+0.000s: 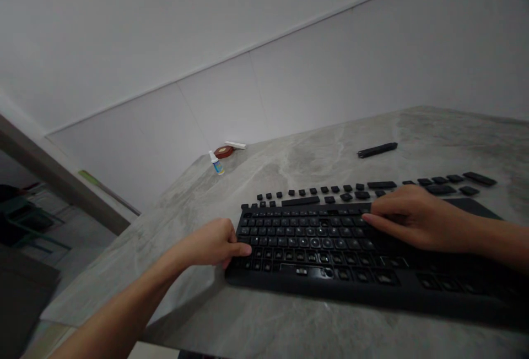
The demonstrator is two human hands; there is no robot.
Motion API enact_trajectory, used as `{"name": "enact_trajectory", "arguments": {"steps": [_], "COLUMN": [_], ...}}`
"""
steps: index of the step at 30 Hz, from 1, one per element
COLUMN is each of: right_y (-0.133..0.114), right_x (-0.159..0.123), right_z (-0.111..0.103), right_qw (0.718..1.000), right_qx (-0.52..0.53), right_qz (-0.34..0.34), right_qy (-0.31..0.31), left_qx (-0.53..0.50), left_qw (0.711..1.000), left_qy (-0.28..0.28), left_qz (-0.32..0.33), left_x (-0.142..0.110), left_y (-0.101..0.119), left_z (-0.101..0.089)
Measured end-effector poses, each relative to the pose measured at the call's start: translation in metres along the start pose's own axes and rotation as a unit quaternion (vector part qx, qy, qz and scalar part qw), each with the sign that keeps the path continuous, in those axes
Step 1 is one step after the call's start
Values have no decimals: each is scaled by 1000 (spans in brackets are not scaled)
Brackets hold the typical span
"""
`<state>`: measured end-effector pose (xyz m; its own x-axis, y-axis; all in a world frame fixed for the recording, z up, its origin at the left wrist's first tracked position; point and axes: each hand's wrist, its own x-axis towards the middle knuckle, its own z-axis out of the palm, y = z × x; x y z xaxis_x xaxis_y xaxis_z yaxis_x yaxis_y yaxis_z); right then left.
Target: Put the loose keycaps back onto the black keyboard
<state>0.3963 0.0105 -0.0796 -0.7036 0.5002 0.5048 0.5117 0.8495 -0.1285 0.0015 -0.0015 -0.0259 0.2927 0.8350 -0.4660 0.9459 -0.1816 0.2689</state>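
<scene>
A black keyboard (301, 232) lies on the grey marbled table, with many keycaps off and bare key sockets showing in its lower rows. My left hand (221, 242) grips its left edge, thumb on top and fingers curled around the side. Over the upper right part of the keyboard, my right hand (417, 216) is closed, with thumb and fingers drawn together near the top row. Whatever lies between those fingertips is hidden. Loose keycaps (346, 197) sit in rows behind the keyboard, including a long spacebar (300, 201).
A dark stick-like tool (377, 150) lies behind the keycaps. Near the wall stand a small white-capped bottle (216, 163), a red-brown round object (223, 152) and a white strip (235, 145). The table's (264, 315) front edge runs close below the keyboard.
</scene>
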Motion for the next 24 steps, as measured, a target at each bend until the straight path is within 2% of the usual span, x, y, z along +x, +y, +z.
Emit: {"name": "enact_trajectory", "arguments": {"steps": [5, 8, 11, 14, 16, 20, 24], "right_y": [-2, -4, -4, -6, -7, -6, -15], "right_x": [2, 2, 1, 1, 1, 1, 12], "right_z": [-2, -2, -2, -4, -4, -5, -11], "right_qw": [1000, 1000, 1000, 1000, 1000, 1000, 999], "right_qx": [12, 16, 9, 3, 3, 4, -23], "right_qz": [14, 12, 10, 1, -3, 0, -25], "right_qy": [-10, -9, -4, 6, 9, 7, 4], "left_qx": [21, 21, 10, -7, -23, -73, -119], "left_qw": [999, 1000, 988, 938, 912, 905, 909], "left_qy": [-24, 18, 151, 343, 407, 415, 393], "left_qz": [5, 1, -14, -42, -48, -51, -74], "left_x": [6, 13, 27, 51, 69, 103, 133], "left_y": [17, 17, 6, -16, -33, -62, -74], "left_z": [-10, -22, -38, -43, -36, -15, -14]}}
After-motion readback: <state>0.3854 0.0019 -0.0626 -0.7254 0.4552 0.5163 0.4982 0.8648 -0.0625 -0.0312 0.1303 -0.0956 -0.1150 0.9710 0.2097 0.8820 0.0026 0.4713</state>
